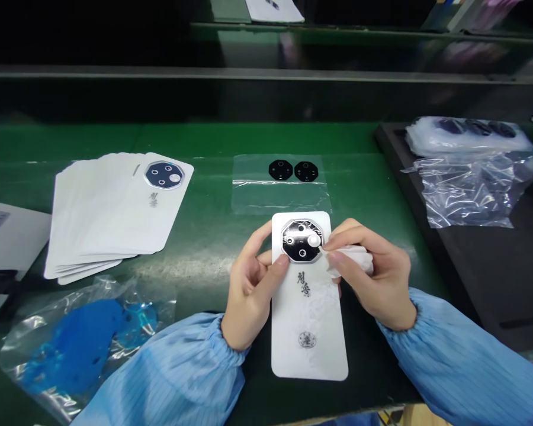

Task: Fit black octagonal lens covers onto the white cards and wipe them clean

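Note:
A white phone back cover (309, 319) lies lengthwise on the green bench in front of me, with a dark octagonal camera lens piece (302, 241) at its far end. My left hand (251, 284) grips the cover's left edge, thumb pressed beside the lens piece. My right hand (373, 278) is closed on a small white wipe (357, 260), its tip touching the right edge of the lens piece. Both sleeves are light blue.
A fanned stack of white back covers (111, 219) lies at the left. A clear film sheet (279, 192) holds two black octagonal lens pieces (293, 171). A plastic bag of blue films (80, 343) sits front left. Crumpled clear bags (466, 183) rest on a black tray (493, 278) at right.

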Tool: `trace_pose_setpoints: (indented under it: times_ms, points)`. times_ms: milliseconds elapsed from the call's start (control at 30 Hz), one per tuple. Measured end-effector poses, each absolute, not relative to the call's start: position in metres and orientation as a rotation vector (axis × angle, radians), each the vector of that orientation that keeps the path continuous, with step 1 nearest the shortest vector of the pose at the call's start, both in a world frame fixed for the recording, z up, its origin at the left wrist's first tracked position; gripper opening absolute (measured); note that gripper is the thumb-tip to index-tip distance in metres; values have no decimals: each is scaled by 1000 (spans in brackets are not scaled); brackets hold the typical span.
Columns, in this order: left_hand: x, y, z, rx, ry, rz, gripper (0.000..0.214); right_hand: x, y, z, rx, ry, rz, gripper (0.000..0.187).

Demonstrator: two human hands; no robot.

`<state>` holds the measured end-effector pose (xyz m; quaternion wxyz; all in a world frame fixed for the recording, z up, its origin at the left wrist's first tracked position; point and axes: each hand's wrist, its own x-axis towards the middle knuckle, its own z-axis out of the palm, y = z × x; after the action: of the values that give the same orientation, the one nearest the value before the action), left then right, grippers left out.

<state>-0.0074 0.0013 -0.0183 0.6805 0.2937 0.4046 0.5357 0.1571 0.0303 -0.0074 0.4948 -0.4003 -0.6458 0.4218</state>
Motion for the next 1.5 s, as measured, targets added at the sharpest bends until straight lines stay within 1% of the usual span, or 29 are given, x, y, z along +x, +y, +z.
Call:
trace_pose_setpoints:
  times_ms: [367, 600, 767, 833, 1033, 1133, 1267, 1367, 1500]
  points:
    - [-9, 1, -19, 684, 923, 1208, 46, 156, 29, -6, -955, -1667, 889, 15]
    - [-3, -4, -13, 814, 1085, 1294, 43, 158, 27, -15, -876, -2043, 424, 29]
    - [2, -6, -12, 849, 1125, 1330, 43, 160, 25, -24, -857, -2218, 156, 30]
    - [1, -6, -13, 859, 1154, 1330, 44, 160, 24, -26, -865, -2243, 111, 31]
    - [-2, -5, -16, 903, 1186, 1325, 43, 159, 24, -26, -852, -2235, 241, 29]
    - [-4, -4, -16, 877, 1148, 1299, 43, 158, 27, -23, -835, -2135, 443, 27]
    - [-10, 0, -18, 828, 1037, 1229, 44, 155, 32, -14, -871, -1895, 701, 19]
    - [-12, 1, -19, 791, 975, 1196, 44, 153, 33, -11, -904, -1793, 721, 18]
    - [-8, -2, -18, 854, 1026, 1200, 43, 153, 29, -16, -953, -1814, 572, 20]
